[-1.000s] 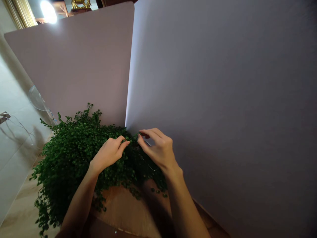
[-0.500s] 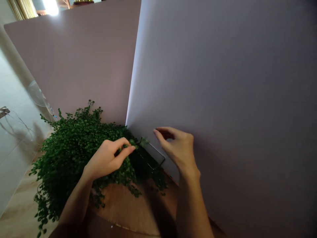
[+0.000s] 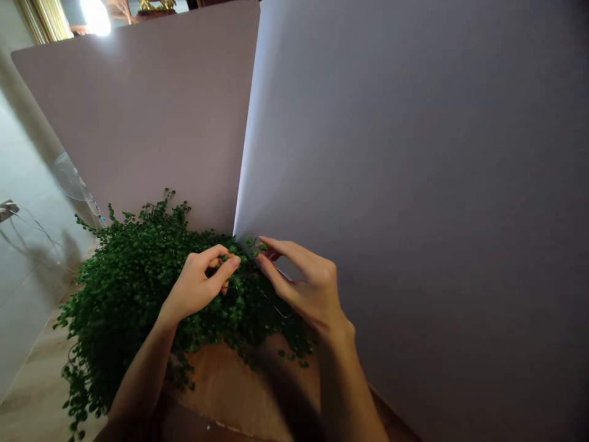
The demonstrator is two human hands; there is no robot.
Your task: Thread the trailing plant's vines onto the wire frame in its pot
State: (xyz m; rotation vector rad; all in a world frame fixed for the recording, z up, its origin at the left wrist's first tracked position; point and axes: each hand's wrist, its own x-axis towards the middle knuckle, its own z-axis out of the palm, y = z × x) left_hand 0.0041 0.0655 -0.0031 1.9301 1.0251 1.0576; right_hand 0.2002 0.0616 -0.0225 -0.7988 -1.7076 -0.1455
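Note:
A bushy green trailing plant [image 3: 138,276] with small round leaves spreads over a round wooden surface. My left hand [image 3: 197,282] is closed in a pinch at the plant's right side, thumb and index finger on a leafy stem. Just right of it, my right hand [image 3: 304,282] has thumb and index finger around a small green sprig [image 3: 251,245] at the plant's edge. A thin wire frame [image 3: 278,307] shows among the leaves below the right hand, which partly hides it. Any pot under the foliage is hidden.
Tall plain panels, one pinkish [image 3: 161,123] and one grey [image 3: 414,184], meet in a corner behind the plant. The round wooden surface [image 3: 234,380] is beneath. White cables [image 3: 37,227] hang by the left wall, and a bright lamp [image 3: 95,17] glows at top left.
My right hand has moved left and slightly down, from above the wire frame to the sprig beside my left hand. My left hand has shifted slightly left and up, its fingers closer together.

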